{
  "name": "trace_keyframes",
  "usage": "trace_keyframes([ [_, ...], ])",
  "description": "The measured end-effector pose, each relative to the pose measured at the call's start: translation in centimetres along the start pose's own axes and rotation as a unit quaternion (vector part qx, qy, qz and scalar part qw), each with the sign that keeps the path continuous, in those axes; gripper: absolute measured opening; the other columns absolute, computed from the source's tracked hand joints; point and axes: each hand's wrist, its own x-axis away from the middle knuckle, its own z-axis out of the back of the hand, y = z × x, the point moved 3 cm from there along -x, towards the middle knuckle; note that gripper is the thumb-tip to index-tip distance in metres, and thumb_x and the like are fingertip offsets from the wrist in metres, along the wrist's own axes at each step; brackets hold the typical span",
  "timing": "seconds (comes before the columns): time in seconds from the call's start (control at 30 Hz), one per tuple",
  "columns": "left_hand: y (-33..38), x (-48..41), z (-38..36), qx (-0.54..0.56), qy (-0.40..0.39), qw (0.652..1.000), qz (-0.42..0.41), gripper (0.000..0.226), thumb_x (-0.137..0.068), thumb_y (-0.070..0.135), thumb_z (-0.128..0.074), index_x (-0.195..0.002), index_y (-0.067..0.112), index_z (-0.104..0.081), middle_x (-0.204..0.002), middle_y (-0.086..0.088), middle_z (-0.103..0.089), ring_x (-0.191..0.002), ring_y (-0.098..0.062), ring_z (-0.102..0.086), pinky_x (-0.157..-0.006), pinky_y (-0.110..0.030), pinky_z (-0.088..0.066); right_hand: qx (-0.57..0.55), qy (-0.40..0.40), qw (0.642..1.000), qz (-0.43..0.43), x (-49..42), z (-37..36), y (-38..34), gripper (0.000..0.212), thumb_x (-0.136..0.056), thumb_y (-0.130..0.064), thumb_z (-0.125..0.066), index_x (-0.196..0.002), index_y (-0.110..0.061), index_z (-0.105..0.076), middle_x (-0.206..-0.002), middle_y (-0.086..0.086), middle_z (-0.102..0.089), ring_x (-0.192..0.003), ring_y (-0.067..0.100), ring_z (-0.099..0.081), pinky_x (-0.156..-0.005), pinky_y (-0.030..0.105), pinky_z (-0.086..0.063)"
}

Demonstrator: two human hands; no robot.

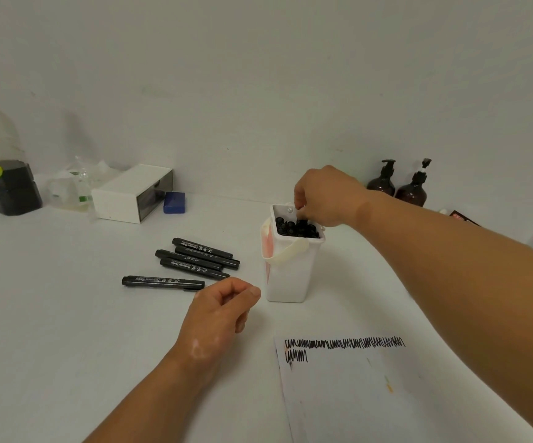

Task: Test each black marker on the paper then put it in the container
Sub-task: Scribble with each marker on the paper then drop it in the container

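Head view: my right hand (326, 196) reaches over the white container (290, 273), fingertips bunched on what looks like the end of a marker (302, 222) standing among the others packed inside. My left hand (223, 310) sits loosely curled, holding nothing, just beside 5 loose markers (195, 260) lying on the surface (67, 314). The scribbled paper (354, 404) lies nearer me. These pens look light, rigid, smooth-barrelled and apt to roll. I'd pinch mid-barrel, clear of the cap.
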Motion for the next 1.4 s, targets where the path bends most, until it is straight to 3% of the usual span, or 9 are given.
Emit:
trace_keyframes([
  [0.4,0.2,0.0,0.3,-0.01,0.003,1.0,-0.002,0.032,-0.068,0.05,-0.072,-0.075,0.018,-0.07,-0.053,0.004,-0.045,-0.051,-0.012,-0.038,-0.057,-0.032,-0.036,-0.018,0.002,1.0,0.007,0.8,0.5,0.1,0.024,-0.098,-0.019,-0.056,-0.104,-0.018,-0.079,-0.102,0.004,-0.077,-0.096,0.024,-0.067,-0.085,0.041,-0.06],
  [0.53,0.4,0.0,0.5,-0.009,0.011,1.0,-0.004,0.034,-0.067,0.05,-0.072,-0.076,0.017,-0.07,-0.055,0.004,-0.046,-0.052,-0.012,-0.04,-0.059,-0.034,-0.037,-0.112,0.09,0.99,-0.001,2.9,2.1,1.0,0.02,-0.096,-0.02,-0.059,-0.097,-0.022,-0.079,-0.097,-0.007,-0.077,-0.089,0.014,-0.066,-0.076,0.024,-0.052],
  [0.67,0.6,0.1,0.5,-0.015,0.013,1.0,-0.005,0.033,-0.066,0.05,-0.072,-0.075,0.018,-0.07,-0.055,0.004,-0.047,-0.052,-0.012,-0.04,-0.058,-0.033,-0.037,-0.225,0.165,0.96,-0.009,8.0,1.5,2.1,0.012,-0.094,-0.027,-0.067,-0.087,-0.031,-0.076,-0.078,-0.021,-0.07,-0.069,-0.01,-0.059,-0.059,0.002,-0.038],
  [0.77,0.8,0.2,0.5,-0.021,0.014,1.0,-0.004,0.032,-0.066,0.049,-0.073,-0.074,0.018,-0.069,-0.054,0.004,-0.046,-0.051,-0.012,-0.039,-0.058,-0.033,-0.036,-0.3,0.19,0.934,-0.029,12.6,-0.9,2.5,0.012,-0.091,-0.029,-0.072,-0.08,-0.033,-0.074,-0.066,-0.025,-0.066,-0.063,-0.011,-0.058,-0.06,0.002,-0.04],
  [0.87,1.0,0.4,0.5,-0.04,0.016,0.999,-0.007,0.032,-0.067,0.049,-0.073,-0.074,0.018,-0.069,-0.054,0.003,-0.046,-0.052,-0.012,-0.039,-0.059,-0.035,-0.036,-0.358,0.159,0.918,-0.064,16.3,-4.6,2.5,0.013,-0.09,-0.03,-0.072,-0.079,-0.036,-0.075,-0.071,-0.031,-0.066,-0.059,-0.003,-0.057,-0.059,0.005,-0.041],
  [1.03,1.6,1.3,0.3,-0.106,0.012,0.994,-0.026,0.033,-0.069,0.052,-0.071,-0.074,0.02,-0.068,-0.056,0.003,-0.047,-0.055,-0.012,-0.041,-0.061,-0.035,-0.037,-0.419,0.104,0.896,-0.1,19.3,-9.8,2.3,0.017,-0.088,-0.022,-0.076,-0.076,-0.034,-0.076,-0.064,-0.027,-0.065,-0.053,-0.001,-0.052,-0.058,0.008,-0.042],
  [1.2,2.3,2.7,-0.4,-0.214,0.014,0.975,-0.059,0.016,-0.078,0.037,-0.074,-0.075,0.021,-0.07,-0.056,0.007,-0.048,-0.052,-0.006,-0.041,-0.051,-0.018,-0.037,-0.441,0.085,0.887,-0.103,20.2,-11.9,2.0,0.011,-0.084,-0.025,-0.079,-0.08,-0.035,-0.076,-0.062,-0.028,-0.062,-0.056,0.0,-0.053,-0.06,0.009,-0.041],
  [1.27,2.6,3.3,-0.9,-0.268,0.009,0.961,-0.073,0.012,-0.085,0.022,-0.075,-0.074,0.022,-0.07,-0.057,0.006,-0.054,-0.053,-0.004,-0.045,-0.051,-0.017,-0.039,-0.447,0.09,0.885,-0.095,20.4,-12.1,2.0,0.011,-0.084,-0.024,-0.079,-0.081,-0.035,-0.075,-0.062,-0.029,-0.061,-0.056,0.0,-0.052,-0.06,0.009,-0.041],
  [1.4,3.4,2.9,-0.5,-0.411,0.032,0.905,-0.11,0.011,-0.088,0.019,-0.071,-0.079,0.026,-0.07,-0.071,0.01,-0.065,-0.064,-0.005,-0.056,-0.063,-0.017,-0.045,-0.459,0.095,0.879,-0.082,20.5,-12.2,2.0,0.016,-0.083,-0.022,-0.08,-0.079,-0.037,-0.074,-0.064,-0.026,-0.063,-0.056,0.0,-0.052,-0.06,0.009,-0.041],
])
